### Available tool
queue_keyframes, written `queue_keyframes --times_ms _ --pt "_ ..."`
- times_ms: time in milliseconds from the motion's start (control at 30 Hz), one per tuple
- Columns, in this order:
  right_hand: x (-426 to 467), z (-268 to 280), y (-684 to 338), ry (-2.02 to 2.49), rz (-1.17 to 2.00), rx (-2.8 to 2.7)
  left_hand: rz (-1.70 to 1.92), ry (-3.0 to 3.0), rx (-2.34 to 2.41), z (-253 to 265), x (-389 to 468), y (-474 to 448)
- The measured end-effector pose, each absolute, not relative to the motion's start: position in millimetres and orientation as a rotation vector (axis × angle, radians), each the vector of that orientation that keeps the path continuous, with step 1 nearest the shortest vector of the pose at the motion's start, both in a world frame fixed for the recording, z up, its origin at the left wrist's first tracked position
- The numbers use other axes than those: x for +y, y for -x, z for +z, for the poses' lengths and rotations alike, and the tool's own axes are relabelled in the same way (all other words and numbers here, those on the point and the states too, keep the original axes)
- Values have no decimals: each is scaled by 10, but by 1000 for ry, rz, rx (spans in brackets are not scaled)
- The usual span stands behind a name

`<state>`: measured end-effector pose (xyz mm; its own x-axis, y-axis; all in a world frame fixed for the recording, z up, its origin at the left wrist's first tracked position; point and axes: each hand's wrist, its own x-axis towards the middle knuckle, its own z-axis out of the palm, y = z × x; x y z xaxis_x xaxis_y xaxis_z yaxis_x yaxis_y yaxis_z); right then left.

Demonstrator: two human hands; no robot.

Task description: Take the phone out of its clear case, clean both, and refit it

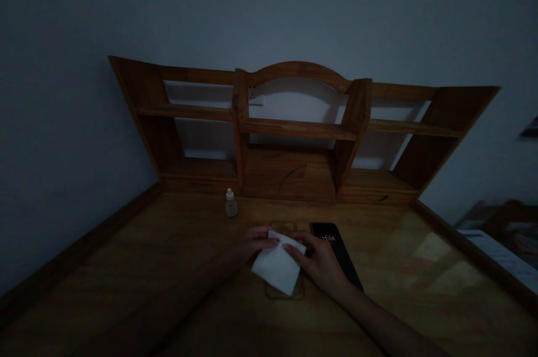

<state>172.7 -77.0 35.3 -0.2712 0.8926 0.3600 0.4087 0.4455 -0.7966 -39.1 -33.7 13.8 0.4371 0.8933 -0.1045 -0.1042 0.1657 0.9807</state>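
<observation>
A folded white tissue (pixel 278 268) is held between my two hands, low in the middle of the head view. My left hand (pixel 254 242) pinches its upper left edge, thumb on top. On the upper right edge, my right hand (pixel 321 262) grips it the same way. Beneath the tissue lies a clear phone case (pixel 286 294), flat on the desk and mostly covered. Just right of my right hand rests a black phone (pixel 342 250), its screen showing 13:08. A small bottle with a white cap (pixel 231 204) stands upright beyond my left hand.
The wooden desk (pixel 189 301) carries a shelf unit (pixel 294 130) along its back, with open compartments and small drawers. Behind it is a wall socket (pixel 255 99). Raised edges run along both desk sides. White papers (pixel 500 256) lie past the right edge. The room is dim.
</observation>
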Motion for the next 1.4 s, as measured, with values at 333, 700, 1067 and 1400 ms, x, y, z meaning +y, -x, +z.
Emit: queue_keyframes --times_ms 333,700,1067,1400 --pt "-796 388 -1760 1160 678 -1776 1115 -1492 1027 119 -262 394" --pt "-799 525 -1861 968 137 -2110 1142 -1666 1090 -54 -286 401" --pt "-839 428 -1763 885 384 -2463 1006 -1781 1151 14 -332 405" --pt "-836 393 -1759 785 330 -2497 1121 -1692 1202 -32 -305 426"
